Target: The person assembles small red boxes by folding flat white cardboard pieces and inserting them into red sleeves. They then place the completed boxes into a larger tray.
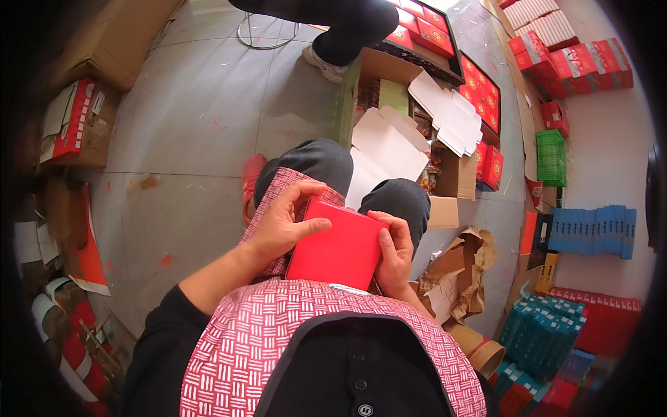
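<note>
A red square box (335,247) rests on my lap against the red-and-white patterned apron (257,333), its plain face turned up. My left hand (288,219) grips its upper left corner, thumb lying on the face and fingers bent over the far edge. At the upper right corner, my right hand (394,254) holds the side, with its index finger along the far edge and thumb against the side. The underside of the box and some fingertips are hidden.
In front of my knees stands an open cardboard box (455,177) with white cardboard sheets (389,142) and small packages. Trays of red boxes (479,90) lie beyond. Crumpled brown paper (462,267) is at my right, near stacked teal boxes (542,330). Another person's leg (347,28) shows ahead.
</note>
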Demonstrator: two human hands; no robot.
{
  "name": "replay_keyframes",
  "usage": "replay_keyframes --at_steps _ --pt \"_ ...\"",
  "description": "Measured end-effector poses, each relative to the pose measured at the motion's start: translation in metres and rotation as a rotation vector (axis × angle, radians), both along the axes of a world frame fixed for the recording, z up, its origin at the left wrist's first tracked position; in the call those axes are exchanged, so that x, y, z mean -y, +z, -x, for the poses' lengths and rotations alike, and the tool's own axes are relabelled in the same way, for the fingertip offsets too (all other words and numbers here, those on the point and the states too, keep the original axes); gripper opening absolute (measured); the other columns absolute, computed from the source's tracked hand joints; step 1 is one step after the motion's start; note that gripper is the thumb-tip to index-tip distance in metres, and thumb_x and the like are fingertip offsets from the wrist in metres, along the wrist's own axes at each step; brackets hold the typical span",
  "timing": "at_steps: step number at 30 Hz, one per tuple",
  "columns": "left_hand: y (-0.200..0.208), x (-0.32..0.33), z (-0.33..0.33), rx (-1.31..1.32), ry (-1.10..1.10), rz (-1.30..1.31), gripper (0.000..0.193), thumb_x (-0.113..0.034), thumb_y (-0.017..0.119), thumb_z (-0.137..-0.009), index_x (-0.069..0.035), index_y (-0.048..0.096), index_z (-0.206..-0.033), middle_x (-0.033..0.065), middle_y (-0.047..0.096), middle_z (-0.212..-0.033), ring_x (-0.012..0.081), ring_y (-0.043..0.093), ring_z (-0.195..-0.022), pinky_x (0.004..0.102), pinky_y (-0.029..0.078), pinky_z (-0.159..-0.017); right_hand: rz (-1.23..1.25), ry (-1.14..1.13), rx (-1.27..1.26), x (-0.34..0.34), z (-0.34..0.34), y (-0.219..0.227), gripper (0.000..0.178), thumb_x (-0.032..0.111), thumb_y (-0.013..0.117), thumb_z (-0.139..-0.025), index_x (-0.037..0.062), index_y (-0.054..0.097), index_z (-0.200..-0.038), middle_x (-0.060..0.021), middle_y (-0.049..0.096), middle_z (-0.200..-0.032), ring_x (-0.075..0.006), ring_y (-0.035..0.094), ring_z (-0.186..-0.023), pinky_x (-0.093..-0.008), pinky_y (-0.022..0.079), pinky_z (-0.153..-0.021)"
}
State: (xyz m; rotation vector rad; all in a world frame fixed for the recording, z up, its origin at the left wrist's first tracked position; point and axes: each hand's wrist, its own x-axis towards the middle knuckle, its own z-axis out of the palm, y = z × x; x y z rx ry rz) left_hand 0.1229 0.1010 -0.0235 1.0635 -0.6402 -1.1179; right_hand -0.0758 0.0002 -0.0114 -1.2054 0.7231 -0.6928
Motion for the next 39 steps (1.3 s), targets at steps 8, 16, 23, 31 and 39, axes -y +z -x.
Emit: replay_keyframes --at_steps 8,16,23,31,39 --pt "-0.007 -0.007 0.018 0.121 0.111 -0.010 0.033 -0.007 0.067 -0.085 -0.004 0.053 -0.114 0.0111 0.046 -0.130 0.0173 0.045 -0.121 0.0309 0.036 -0.103 0.057 -0.089 0.056 -0.012 -0.009 -0.005 0.018 0.011 0.044 -0.099 0.0015 0.050 -0.113 -0.0132 0.055 -0.121 -0.0192 0.051 -0.114 -0.0337 0.036 -0.102" --pt "0.008 -0.006 0.003 -0.676 -0.043 0.112 0.023 -0.022 0.050 -0.097 -0.004 0.058 -0.110 0.0112 0.057 -0.119 0.0192 0.054 -0.111 0.0321 0.041 -0.100 0.126 -0.082 0.119 -0.015 -0.010 0.002 0.015 0.010 0.043 -0.098 0.0014 0.051 -0.107 -0.0132 0.057 -0.115 -0.0220 0.050 -0.115 -0.0368 0.035 -0.103" --pt "-0.016 -0.013 0.016 -0.642 -0.132 0.272 0.028 -0.029 0.047 -0.098 -0.004 0.057 -0.105 0.0143 0.058 -0.118 0.0208 0.055 -0.108 0.0347 0.041 -0.099 0.175 -0.075 0.140 -0.028 -0.006 0.005 0.018 0.014 0.040 -0.099 0.0021 0.051 -0.106 -0.0141 0.057 -0.114 -0.0241 0.050 -0.115 -0.0389 0.034 -0.104" --pt "-0.014 -0.016 0.035 -0.251 -0.080 0.194 0.026 -0.028 0.049 -0.098 -0.006 0.046 -0.110 0.0100 0.055 -0.108 0.0164 0.053 -0.102 0.0315 0.042 -0.093 0.089 -0.126 0.170 -0.033 0.000 0.001 0.014 0.009 0.040 -0.098 0.0019 0.053 -0.102 -0.0103 0.059 -0.106 -0.0163 0.053 -0.101 -0.0296 0.040 -0.094" --pt "-0.025 -0.013 0.031 -0.173 -0.013 -0.009 0.023 -0.020 0.051 -0.093 -0.002 0.052 -0.108 0.0075 0.060 -0.099 0.0164 0.060 -0.085 0.0305 0.051 -0.078 -0.311 0.067 0.281 -0.010 0.020 -0.017 0.029 0.005 0.039 -0.097 0.0029 0.050 -0.123 -0.0104 0.058 -0.117 -0.0145 0.053 -0.109 -0.0281 0.041 -0.096"
